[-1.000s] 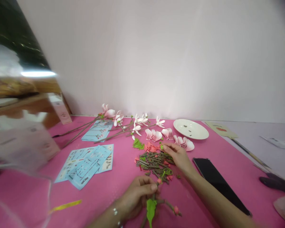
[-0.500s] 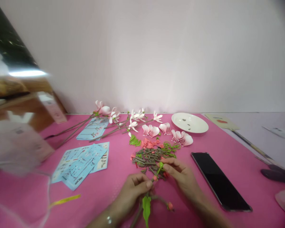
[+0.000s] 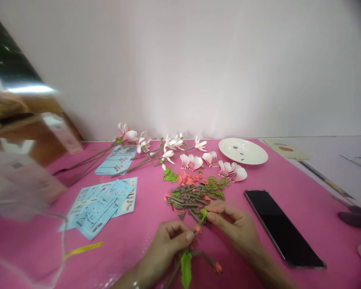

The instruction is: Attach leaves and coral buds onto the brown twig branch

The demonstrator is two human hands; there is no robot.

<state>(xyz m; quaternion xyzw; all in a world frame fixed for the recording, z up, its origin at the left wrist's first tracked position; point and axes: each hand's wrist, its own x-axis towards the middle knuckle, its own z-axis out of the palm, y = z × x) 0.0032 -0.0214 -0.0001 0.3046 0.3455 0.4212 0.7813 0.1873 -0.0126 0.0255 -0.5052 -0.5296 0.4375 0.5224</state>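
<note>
My left hand point(image 3: 170, 245) is closed around the brown stem of an artificial flower branch point(image 3: 201, 257) at the front of the pink table. A green leaf point(image 3: 186, 269) hangs below that hand, and a side twig ends in a coral bud point(image 3: 218, 267). Between thumb and finger, my right hand point(image 3: 231, 222) pinches a small green piece point(image 3: 204, 213) at the branch's upper tip, just above another coral bud point(image 3: 197, 228). Just beyond both hands lies a pile of brown stem pieces point(image 3: 192, 196), with coral parts point(image 3: 188, 178), green leaves point(image 3: 170, 175) and green rings point(image 3: 218, 184) behind it.
Pink petals point(image 3: 233, 171) lie in stacks before a white plate point(image 3: 243, 151). A black phone point(image 3: 284, 228) rests at right. Finished-looking flower stems point(image 3: 144, 142) and blue instruction sheets point(image 3: 105, 204) are on the left, near a yellow strip point(image 3: 83, 249) and clear plastic. Scissors point(image 3: 355, 218) lie far right.
The camera view has shifted slightly, so things on the table appear a little displaced. Both hands keep nearly the same hold on the branch and its green tip piece.
</note>
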